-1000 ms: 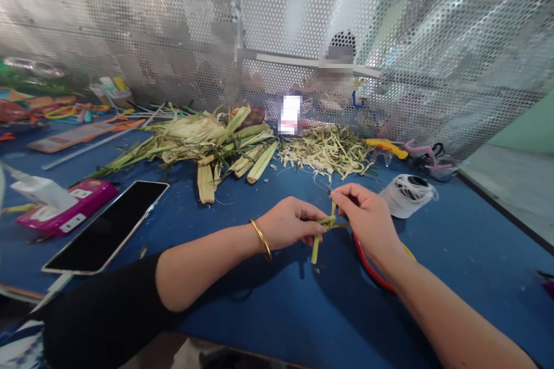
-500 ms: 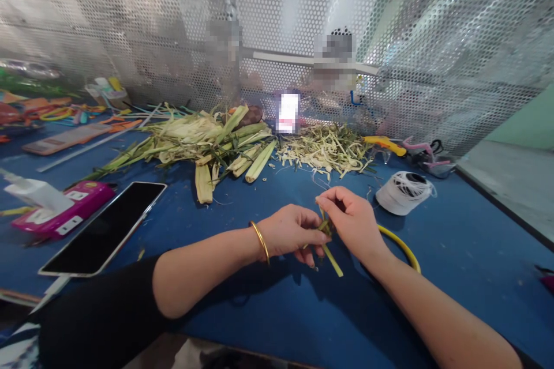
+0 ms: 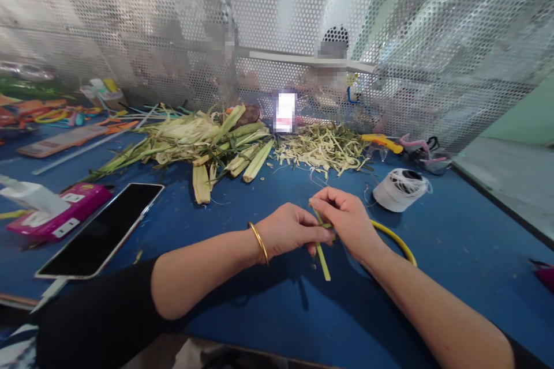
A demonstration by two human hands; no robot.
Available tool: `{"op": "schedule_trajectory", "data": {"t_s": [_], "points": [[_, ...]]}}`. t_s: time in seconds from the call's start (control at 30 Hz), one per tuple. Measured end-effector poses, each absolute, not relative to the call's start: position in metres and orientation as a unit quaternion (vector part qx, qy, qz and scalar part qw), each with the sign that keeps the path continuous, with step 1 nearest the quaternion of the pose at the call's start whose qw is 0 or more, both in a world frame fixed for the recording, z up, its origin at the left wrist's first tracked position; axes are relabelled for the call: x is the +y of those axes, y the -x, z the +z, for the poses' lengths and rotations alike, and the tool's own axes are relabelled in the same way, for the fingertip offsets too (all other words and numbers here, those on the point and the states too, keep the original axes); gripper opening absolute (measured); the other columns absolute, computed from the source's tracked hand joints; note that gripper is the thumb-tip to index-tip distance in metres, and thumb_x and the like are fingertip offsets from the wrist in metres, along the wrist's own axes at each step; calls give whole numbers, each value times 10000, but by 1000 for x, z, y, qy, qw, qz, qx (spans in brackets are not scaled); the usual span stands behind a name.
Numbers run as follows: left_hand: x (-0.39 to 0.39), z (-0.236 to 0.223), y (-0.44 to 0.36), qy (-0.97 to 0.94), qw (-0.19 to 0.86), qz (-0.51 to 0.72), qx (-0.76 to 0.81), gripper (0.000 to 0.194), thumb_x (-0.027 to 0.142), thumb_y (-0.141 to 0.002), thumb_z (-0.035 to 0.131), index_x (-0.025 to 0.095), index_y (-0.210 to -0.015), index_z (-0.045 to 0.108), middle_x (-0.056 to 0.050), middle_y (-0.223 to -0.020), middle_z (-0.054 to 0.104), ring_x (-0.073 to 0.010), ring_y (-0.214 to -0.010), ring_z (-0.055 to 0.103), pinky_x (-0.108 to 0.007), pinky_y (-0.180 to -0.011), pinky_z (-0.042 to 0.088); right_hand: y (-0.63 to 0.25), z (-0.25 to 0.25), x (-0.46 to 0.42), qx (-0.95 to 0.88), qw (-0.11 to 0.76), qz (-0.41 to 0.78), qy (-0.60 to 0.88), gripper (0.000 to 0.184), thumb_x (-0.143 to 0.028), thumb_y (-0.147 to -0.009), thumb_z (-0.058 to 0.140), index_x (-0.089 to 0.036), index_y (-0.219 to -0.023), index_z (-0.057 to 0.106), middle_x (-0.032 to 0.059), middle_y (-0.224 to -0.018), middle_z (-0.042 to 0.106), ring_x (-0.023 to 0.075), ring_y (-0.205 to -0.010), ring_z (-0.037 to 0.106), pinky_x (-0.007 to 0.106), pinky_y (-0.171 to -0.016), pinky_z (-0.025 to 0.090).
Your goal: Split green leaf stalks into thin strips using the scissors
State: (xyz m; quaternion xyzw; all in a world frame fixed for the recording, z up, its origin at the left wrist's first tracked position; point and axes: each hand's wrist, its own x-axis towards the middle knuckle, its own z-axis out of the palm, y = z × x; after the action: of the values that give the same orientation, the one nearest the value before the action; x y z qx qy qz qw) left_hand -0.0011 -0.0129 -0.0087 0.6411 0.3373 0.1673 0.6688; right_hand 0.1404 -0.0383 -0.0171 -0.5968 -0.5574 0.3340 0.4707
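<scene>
My left hand (image 3: 296, 230), with a gold bangle at its wrist, pinches a small bundle of green leaf strips (image 3: 322, 262) between thumb and fingers. One strip hangs down below the thumb. The fingertips of my right hand (image 3: 341, 216) are closed on the upper end of a strip, close above the left fingers. Where the strips cross is partly hidden by my fingers. Beyond the hands lie a heap of pale green stalks and leaves (image 3: 201, 135) and a pile of shredded strips (image 3: 324, 147). A spool of white thread (image 3: 400, 189) stands right of my right hand.
A dark-screened phone (image 3: 101, 230) and a magenta power strip (image 3: 63, 213) lie on the left. A yellow ring (image 3: 396, 236) lies partly behind my right arm. Safety glasses (image 3: 426, 158) rest by the perforated metal screen (image 3: 281, 6), behind which a person shows.
Both hands have shifted slightly left. The hanging strip now points more steeply down, and my left fingers are curled tighter around the bundle.
</scene>
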Motion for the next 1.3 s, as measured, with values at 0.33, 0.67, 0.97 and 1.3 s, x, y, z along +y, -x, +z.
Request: {"op": "schedule_trajectory", "data": {"t_s": [0.33, 0.67, 0.97, 1.3], "points": [[-9, 0, 4, -640, 644, 176, 380, 122, 240, -682, 655, 137, -661, 719, 29, -470, 570, -66, -458, 397, -203, -494, 297, -154, -10, -36, -645, 398, 252, 601, 219, -403, -813, 518, -205, -740, 578, -20, -602, 575, 139, -572, 524, 261, -564, 402], [6, 2, 8, -605, 663, 207, 389, 120, 224, -692, 636, 127, -648, 691, 15, -466, 569, -39, -368, 343, -180, -384, 240, -172, 2, -34, -702, 263, 264, 607, 210, -325, -826, 507, -215, -649, 520, -42, -536, 559, 136, -491, 553, 270, -556, 418], [6, -7, 3, -499, 722, 235, 418, 117, 192, -644, 673, 127, -555, 632, 14, -478, 581, -78, -450, 524, -213, -529, 464, -149, 0, -52, -850, 271, -222, 393, 195, -158, -906, 479, -190, -858, 665, 33, -769, 650, 166, -725, 552, 332, -737, 356], [4, -11, 2, -434, 747, 267, 427, 216, 250, -485, 786, 111, -580, 652, -13, -551, 608, -103, -532, 538, -209, -505, 394, -133, -9, -54, -875, 102, -368, 297, 220, -92, -889, 439, -135, -872, 653, 58, -740, 598, 186, -665, 510, 348, -647, 351]]}}
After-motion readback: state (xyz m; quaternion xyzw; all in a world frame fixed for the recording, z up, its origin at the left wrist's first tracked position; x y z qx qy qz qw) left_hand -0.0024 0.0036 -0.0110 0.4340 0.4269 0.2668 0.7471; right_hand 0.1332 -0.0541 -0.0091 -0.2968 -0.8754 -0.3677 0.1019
